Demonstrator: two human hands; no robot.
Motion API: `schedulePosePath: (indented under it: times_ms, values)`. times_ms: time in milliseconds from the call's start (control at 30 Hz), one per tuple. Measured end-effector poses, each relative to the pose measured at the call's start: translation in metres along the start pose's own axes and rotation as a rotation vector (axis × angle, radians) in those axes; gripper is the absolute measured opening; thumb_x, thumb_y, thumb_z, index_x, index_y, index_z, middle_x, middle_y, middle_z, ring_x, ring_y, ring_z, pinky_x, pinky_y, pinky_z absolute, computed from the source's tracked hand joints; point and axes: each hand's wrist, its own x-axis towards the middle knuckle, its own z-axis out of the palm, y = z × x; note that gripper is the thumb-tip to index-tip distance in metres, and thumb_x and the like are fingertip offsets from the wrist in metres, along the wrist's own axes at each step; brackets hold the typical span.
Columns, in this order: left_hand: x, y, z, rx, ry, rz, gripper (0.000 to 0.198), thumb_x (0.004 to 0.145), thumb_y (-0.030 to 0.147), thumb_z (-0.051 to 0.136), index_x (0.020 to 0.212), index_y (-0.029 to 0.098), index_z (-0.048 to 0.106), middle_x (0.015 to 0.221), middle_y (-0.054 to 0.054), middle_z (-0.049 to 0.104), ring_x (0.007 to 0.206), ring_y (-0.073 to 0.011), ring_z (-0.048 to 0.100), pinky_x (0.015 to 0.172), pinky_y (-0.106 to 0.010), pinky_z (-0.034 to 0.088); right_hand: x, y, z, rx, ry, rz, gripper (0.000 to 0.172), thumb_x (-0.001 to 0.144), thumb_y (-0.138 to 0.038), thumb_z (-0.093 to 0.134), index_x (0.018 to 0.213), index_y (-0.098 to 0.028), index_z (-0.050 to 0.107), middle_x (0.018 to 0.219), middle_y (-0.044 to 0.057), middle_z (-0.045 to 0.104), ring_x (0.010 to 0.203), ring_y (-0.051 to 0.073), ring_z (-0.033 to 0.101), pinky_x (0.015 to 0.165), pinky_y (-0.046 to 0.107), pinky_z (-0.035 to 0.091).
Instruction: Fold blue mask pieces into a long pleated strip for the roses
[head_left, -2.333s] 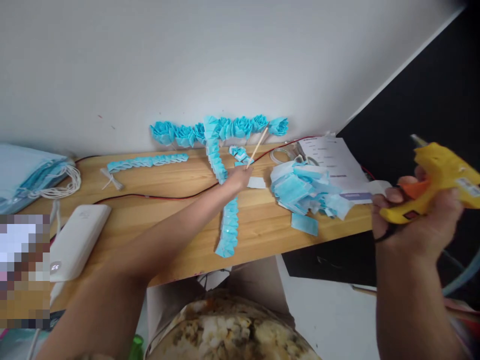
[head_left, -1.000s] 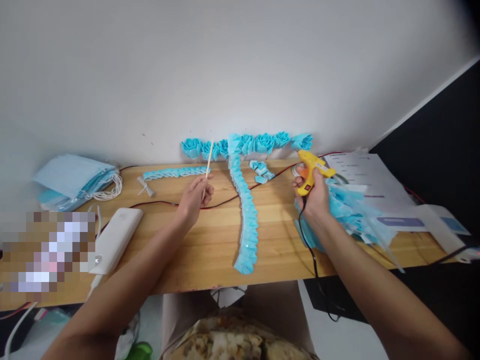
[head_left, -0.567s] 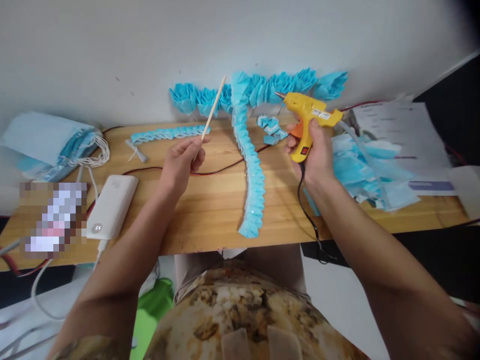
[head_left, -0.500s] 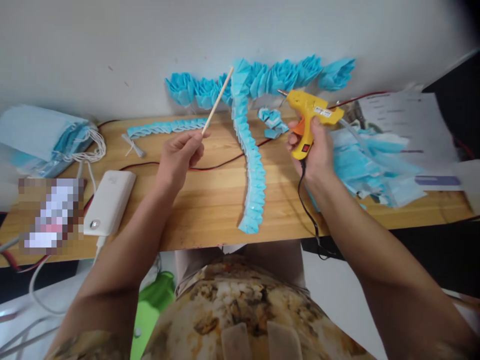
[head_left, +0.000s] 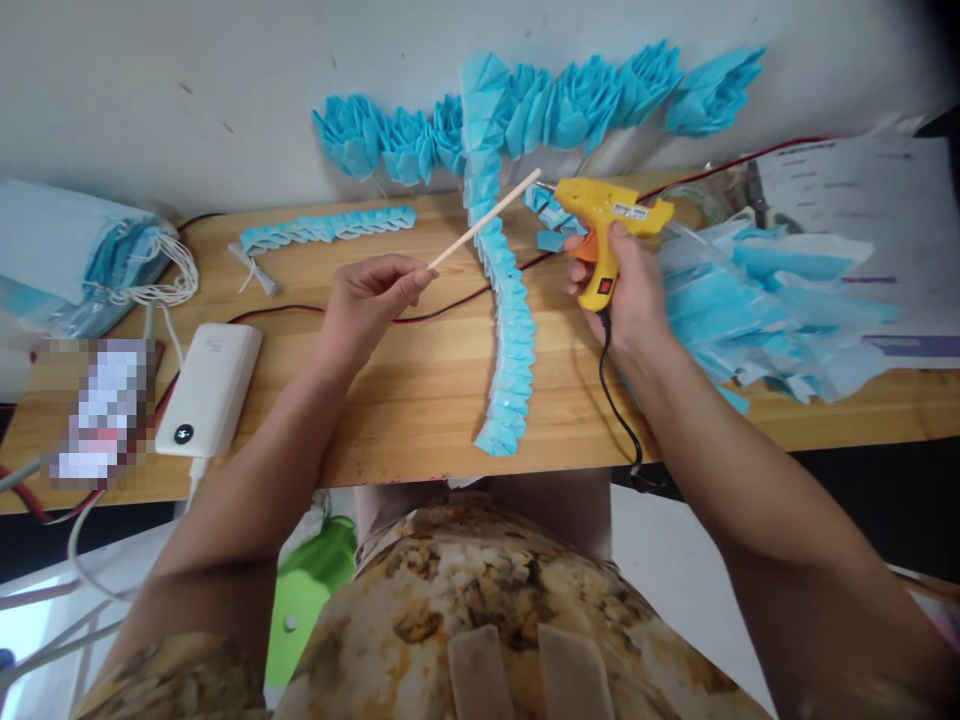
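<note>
My left hand (head_left: 379,305) pinches the lower end of a thin wooden stick (head_left: 484,220), which slants up to the right. In my right hand (head_left: 626,285) is a yellow hot glue gun (head_left: 600,215), its orange trigger under my fingers and its metal nozzle close to the stick's upper tip. Whether nozzle and stick touch, I cannot tell. Below the stick, a long pleated strip of blue material (head_left: 514,340) runs from the wall toward the table's front edge. Small folded blue pieces (head_left: 551,225) lie behind the glue gun, partly hidden.
Blue folded flowers (head_left: 585,100) line the wall. A shorter pleated strip (head_left: 330,228) lies at back left. A white power bank (head_left: 210,390), a blurred phone (head_left: 105,410) and a bag of blue sheets (head_left: 82,250) are left. Blue sheets (head_left: 765,300) are piled right. Cords cross the wooden table (head_left: 405,400).
My left hand has tilted the stick down to the right, bringing its tip close to the glue gun's nozzle. My right hand keeps the glue gun. The camera view has shifted slightly.
</note>
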Motion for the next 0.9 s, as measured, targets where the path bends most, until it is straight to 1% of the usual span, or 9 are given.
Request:
schedulePosePath:
  times_ms: [200, 367, 467, 567, 667, 733, 767, 833, 900]
  values:
    - [0.000, -0.002, 0.001, 0.029, -0.031, 0.047, 0.014, 0.080, 0.020, 0.080, 0.067, 0.022, 0.074, 0.059, 0.003, 0.056, 0.054, -0.0093, 0.047, 0.048, -0.023, 0.034, -0.004, -0.005, 0.004, -0.003, 0.022, 0.054, 0.034, 0.110, -0.028, 0.035, 0.098, -0.020, 0.066, 0.078, -0.002, 0.071, 0.053, 0.009, 0.049, 0.048, 0.019, 0.040]
    - [-0.002, 0.002, 0.003, 0.049, -0.036, 0.017, 0.017, 0.075, 0.009, 0.081, 0.066, 0.021, 0.073, 0.062, 0.002, 0.060, 0.060, -0.0103, 0.052, 0.053, -0.023, 0.037, -0.003, -0.004, 0.005, -0.009, 0.042, 0.067, 0.040, 0.112, -0.031, 0.030, 0.098, -0.018, 0.065, 0.076, -0.002, 0.071, 0.053, 0.009, 0.047, 0.047, 0.020, 0.038]
    - [-0.002, 0.001, 0.003, 0.067, -0.054, 0.041, 0.014, 0.074, 0.011, 0.083, 0.067, 0.019, 0.074, 0.065, 0.000, 0.062, 0.064, -0.0110, 0.055, 0.056, -0.023, 0.039, -0.001, -0.002, 0.003, -0.014, 0.017, 0.038, 0.040, 0.112, -0.032, 0.030, 0.097, -0.018, 0.065, 0.078, -0.002, 0.071, 0.054, 0.009, 0.049, 0.048, 0.020, 0.038]
    - [-0.001, -0.004, 0.001, 0.098, -0.102, 0.119, 0.012, 0.075, 0.023, 0.085, 0.070, 0.018, 0.075, 0.067, 0.000, 0.063, 0.064, -0.0110, 0.054, 0.057, -0.022, 0.040, 0.001, 0.000, 0.001, -0.025, 0.021, 0.028, 0.040, 0.111, -0.032, 0.031, 0.095, -0.019, 0.065, 0.078, -0.001, 0.071, 0.053, 0.009, 0.049, 0.047, 0.021, 0.038]
    - [0.000, -0.009, -0.001, 0.148, -0.156, 0.191, 0.027, 0.076, 0.042, 0.085, 0.073, 0.016, 0.075, 0.064, 0.000, 0.061, 0.061, -0.0102, 0.050, 0.055, -0.022, 0.037, 0.002, 0.001, -0.002, -0.046, 0.000, 0.011, 0.030, 0.107, -0.033, 0.042, 0.095, -0.022, 0.067, 0.081, 0.000, 0.072, 0.054, 0.010, 0.049, 0.049, 0.022, 0.040]
    - [0.000, -0.011, -0.002, 0.171, -0.191, 0.222, 0.039, 0.077, 0.054, 0.082, 0.073, 0.016, 0.074, 0.061, 0.000, 0.058, 0.059, -0.0096, 0.048, 0.054, -0.022, 0.035, 0.001, 0.002, -0.005, -0.064, -0.045, -0.027, 0.022, 0.103, -0.039, 0.054, 0.095, -0.024, 0.067, 0.084, 0.000, 0.073, 0.057, 0.010, 0.049, 0.051, 0.023, 0.041]
    - [0.000, -0.011, -0.003, 0.175, -0.205, 0.231, 0.045, 0.079, 0.059, 0.079, 0.072, 0.015, 0.074, 0.060, 0.001, 0.056, 0.058, -0.0095, 0.047, 0.054, -0.022, 0.034, 0.001, 0.003, -0.007, -0.073, -0.069, -0.053, 0.021, 0.100, -0.043, 0.059, 0.095, -0.024, 0.067, 0.084, 0.000, 0.073, 0.058, 0.011, 0.050, 0.051, 0.024, 0.042]
    - [-0.001, -0.010, -0.003, 0.169, -0.224, 0.237, 0.052, 0.080, 0.066, 0.074, 0.069, 0.015, 0.072, 0.058, 0.001, 0.052, 0.057, -0.0097, 0.046, 0.053, -0.023, 0.034, 0.001, 0.006, -0.011, -0.100, -0.108, -0.111, 0.026, 0.094, -0.050, 0.066, 0.094, -0.024, 0.067, 0.084, 0.001, 0.074, 0.058, 0.011, 0.051, 0.051, 0.025, 0.043]
    - [-0.002, -0.008, -0.003, 0.151, -0.234, 0.233, 0.055, 0.081, 0.070, 0.072, 0.070, 0.015, 0.072, 0.057, 0.001, 0.050, 0.057, -0.0099, 0.045, 0.054, -0.023, 0.035, 0.002, 0.007, -0.013, -0.135, -0.125, -0.155, 0.031, 0.089, -0.055, 0.070, 0.092, -0.024, 0.067, 0.082, 0.001, 0.074, 0.058, 0.011, 0.053, 0.051, 0.025, 0.043]
